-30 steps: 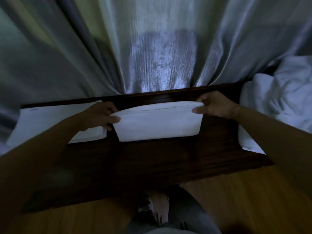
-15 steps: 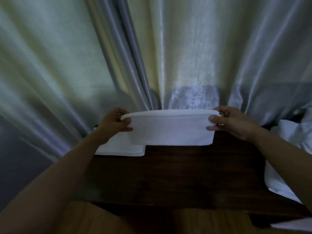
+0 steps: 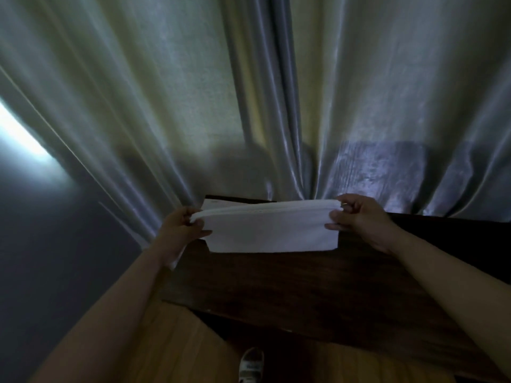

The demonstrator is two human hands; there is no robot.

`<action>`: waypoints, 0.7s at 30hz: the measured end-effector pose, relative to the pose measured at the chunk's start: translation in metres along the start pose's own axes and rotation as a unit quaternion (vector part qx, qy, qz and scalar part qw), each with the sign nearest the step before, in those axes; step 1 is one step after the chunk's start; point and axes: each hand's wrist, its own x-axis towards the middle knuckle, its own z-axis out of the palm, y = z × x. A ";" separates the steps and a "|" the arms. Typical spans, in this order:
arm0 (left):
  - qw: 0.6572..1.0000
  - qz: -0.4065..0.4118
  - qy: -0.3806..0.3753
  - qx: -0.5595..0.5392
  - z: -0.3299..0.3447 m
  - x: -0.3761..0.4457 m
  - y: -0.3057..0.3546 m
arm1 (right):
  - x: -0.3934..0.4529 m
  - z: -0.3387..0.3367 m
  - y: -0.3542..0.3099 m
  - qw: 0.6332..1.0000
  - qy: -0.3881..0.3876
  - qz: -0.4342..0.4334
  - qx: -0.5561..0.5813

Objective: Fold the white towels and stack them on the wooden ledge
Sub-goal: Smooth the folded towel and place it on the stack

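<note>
White terry cloth fills the middle of the view: a folded towel (image 3: 272,230) is held up by both hands, stretched flat between them above the far end of the wooden ledge (image 3: 304,294). The left hand (image 3: 181,226) grips the towel's left end, thumb on the near face and fingers curled behind the doubled top edge. The right hand (image 3: 356,217) pinches the right end in the same way, thumb (image 3: 336,216) pressed against the front and the other fingers wrapped over the top. The two hands are well apart, each closed on its own end, and the towel hangs between them as a neat rectangle with its lower edge just over the dark wood.

Behind and below the held towel a second white towel (image 3: 214,204) lies on the ledge, mostly hidden; only a far corner and a sliver by the left wrist show, so whether it is one piece or a stack is hard to say in this dim light. The ledge is dark brown with a visible grain and runs from the towels toward the lower right. Pale silvery curtains (image 3: 193,92) hang in folds behind it, reaching down to the ledge's far edge. Below the ledge lies a light wooden floor (image 3: 193,349), where the toe of a shoe (image 3: 251,364) shows.
</note>
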 end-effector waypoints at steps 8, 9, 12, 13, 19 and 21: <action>0.994 -0.020 -0.007 0.104 -0.078 0.064 -0.043 | 0.046 0.102 0.043 0.994 0.091 0.002 -0.052; 0.992 -0.018 -0.023 0.122 -0.088 0.076 -0.047 | 0.053 0.110 0.048 0.993 0.100 0.010 -0.067; 0.985 -0.011 -0.071 0.154 -0.110 0.113 -0.054 | 0.070 0.127 0.062 0.986 0.112 0.024 -0.118; 0.983 -0.014 -0.089 0.160 -0.117 0.127 -0.055 | 0.076 0.131 0.065 0.985 0.108 0.029 -0.128; 0.963 -0.084 -0.177 0.182 -0.132 0.217 -0.060 | 0.124 0.145 0.075 0.978 0.144 0.075 -0.131; 0.962 -0.102 -0.171 0.185 -0.124 0.249 -0.062 | 0.148 0.146 0.078 0.977 0.156 0.100 -0.108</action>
